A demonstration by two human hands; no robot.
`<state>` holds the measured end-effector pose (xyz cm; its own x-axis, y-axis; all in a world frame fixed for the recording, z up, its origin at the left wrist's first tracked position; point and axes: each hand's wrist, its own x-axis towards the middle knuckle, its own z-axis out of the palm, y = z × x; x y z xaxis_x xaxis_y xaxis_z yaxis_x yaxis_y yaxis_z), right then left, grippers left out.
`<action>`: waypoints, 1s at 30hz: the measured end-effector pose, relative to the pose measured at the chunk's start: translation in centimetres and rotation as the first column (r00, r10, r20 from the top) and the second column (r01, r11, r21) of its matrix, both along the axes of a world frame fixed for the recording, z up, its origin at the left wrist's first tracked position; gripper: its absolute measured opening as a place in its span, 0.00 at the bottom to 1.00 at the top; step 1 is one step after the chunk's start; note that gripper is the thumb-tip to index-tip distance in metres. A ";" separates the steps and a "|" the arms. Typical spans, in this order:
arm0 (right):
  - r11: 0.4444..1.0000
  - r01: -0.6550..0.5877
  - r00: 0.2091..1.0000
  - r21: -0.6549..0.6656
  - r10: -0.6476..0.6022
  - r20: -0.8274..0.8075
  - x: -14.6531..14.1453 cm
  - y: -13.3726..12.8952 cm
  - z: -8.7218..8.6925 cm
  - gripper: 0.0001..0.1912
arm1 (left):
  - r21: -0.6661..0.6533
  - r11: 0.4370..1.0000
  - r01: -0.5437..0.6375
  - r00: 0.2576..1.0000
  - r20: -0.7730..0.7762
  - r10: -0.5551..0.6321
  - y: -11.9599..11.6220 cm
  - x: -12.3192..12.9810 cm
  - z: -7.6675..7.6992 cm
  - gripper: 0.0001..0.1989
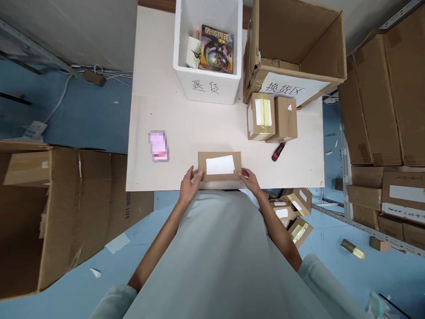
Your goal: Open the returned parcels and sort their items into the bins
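Observation:
A small brown cardboard box with a white label on its top lies near the front edge of the table. My left hand grips its left end, thumb at the lower corner. At the opposite end, the fingers of my right hand pinch the lower right corner. To the right, a red and black utility knife rests on the table. Behind it stand two cardboard boxes side by side, a taped one with a white label and a plainer one.
A white foam bin with books inside stands at the back of the white table. Beside it is a large open carton. A blurred pink item lies left. Big cartons flank the table, and several small boxes lie below right.

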<state>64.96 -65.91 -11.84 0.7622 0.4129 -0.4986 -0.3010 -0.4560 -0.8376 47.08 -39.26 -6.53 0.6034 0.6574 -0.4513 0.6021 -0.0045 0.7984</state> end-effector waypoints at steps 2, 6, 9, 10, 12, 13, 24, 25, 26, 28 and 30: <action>0.999 0.005 0.999 0.050 -0.003 -0.036 0.6 -1.2 -0.3 0.41 | 0.058 0.996 0.068 0.996 0.058 -0.071 -0.9 0.6 1.9 0.37; 0.997 0.072 0.996 0.010 -0.071 -0.047 1.8 -4.2 -0.7 0.45 | 0.130 0.959 0.251 0.938 0.212 -0.274 -3.3 2.3 6.0 0.32; 0.996 0.084 0.996 -0.041 -0.084 -0.015 2.6 -5.7 -0.9 0.47 | 0.152 0.906 0.396 0.870 0.254 -0.423 -5.0 3.7 7.8 0.28; 0.996 0.075 0.997 -0.053 -0.076 -0.008 2.8 -5.9 -1.0 0.48 | 0.164 0.891 0.424 0.853 0.257 -0.453 -5.5 4.2 8.0 0.26; 0.995 0.063 0.998 -0.074 -0.064 0.000 3.1 -6.0 -1.2 0.50 | 0.196 0.872 0.448 0.836 0.255 -0.487 -6.1 4.7 8.2 0.25; 0.995 0.064 0.998 -0.083 -0.064 0.002 3.2 -6.0 -1.2 0.51 | 0.213 0.868 0.450 0.832 0.252 -0.493 -6.1 4.9 8.1 0.25; 0.998 -0.066 0.997 -0.009 0.066 0.050 2.0 -1.7 0.5 0.39 | 0.226 0.954 0.197 0.980 -0.008 -0.201 -1.0 1.5 3.3 0.26; 0.995 -0.093 0.993 -0.020 0.094 0.065 1.7 -0.7 0.8 0.37 | 0.197 0.966 0.167 0.986 -0.053 -0.160 -0.3 1.3 2.3 0.28; 0.992 -0.116 0.989 -0.051 0.120 0.089 1.3 0.2 1.2 0.35 | 0.163 0.977 0.140 0.988 -0.086 -0.127 0.3 1.0 1.4 0.30; 0.977 -0.149 0.972 -0.149 0.173 0.158 0.4 2.0 2.3 0.32 | 0.088 0.993 0.078 0.993 -0.100 -0.069 1.3 0.5 -0.5 0.30; 0.962 -0.164 0.948 -0.217 0.215 0.237 -0.6 3.5 4.0 0.31 | 0.020 1.000 0.012 0.998 -0.062 -0.011 2.3 -0.2 -1.9 0.28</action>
<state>64.33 -62.44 -7.83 0.7912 0.4780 -0.3814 0.0193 -0.6429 -0.7657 46.90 -36.96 -8.46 0.5821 0.6600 -0.4749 0.6502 -0.0271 0.7593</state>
